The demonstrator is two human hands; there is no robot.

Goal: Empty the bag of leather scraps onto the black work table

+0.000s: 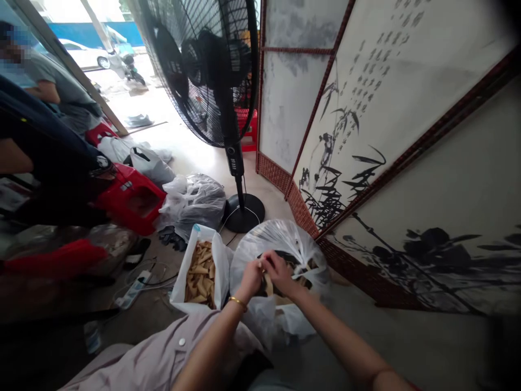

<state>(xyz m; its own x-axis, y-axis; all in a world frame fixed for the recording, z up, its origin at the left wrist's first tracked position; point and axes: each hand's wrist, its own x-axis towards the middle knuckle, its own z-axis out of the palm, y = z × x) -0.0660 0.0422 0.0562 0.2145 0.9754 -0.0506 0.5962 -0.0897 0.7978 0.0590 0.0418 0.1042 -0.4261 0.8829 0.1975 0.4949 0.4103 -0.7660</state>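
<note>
My left hand [251, 278], with a gold bracelet at the wrist, and my right hand [280, 274] meet fingertip to fingertip. Both are closed in a pinch, and whatever sits between the fingers is too small or hidden to name. They are above the mouth of a large translucent plastic bag [256, 236] on the floor. Inside the bag lie dark and tan pieces, partly covered by my hands. Just left of it stands an open white bag [220, 271] filled with tan, folded-looking pieces [200, 274].
A black standing fan [234, 157] rises ahead, and a painted folding screen [309, 163] lines the right. Tied plastic bags [193, 201], a red plastic stool [138, 201] and a power strip [134, 290] with cables lie leftward. Other people [61, 87] sit at the left.
</note>
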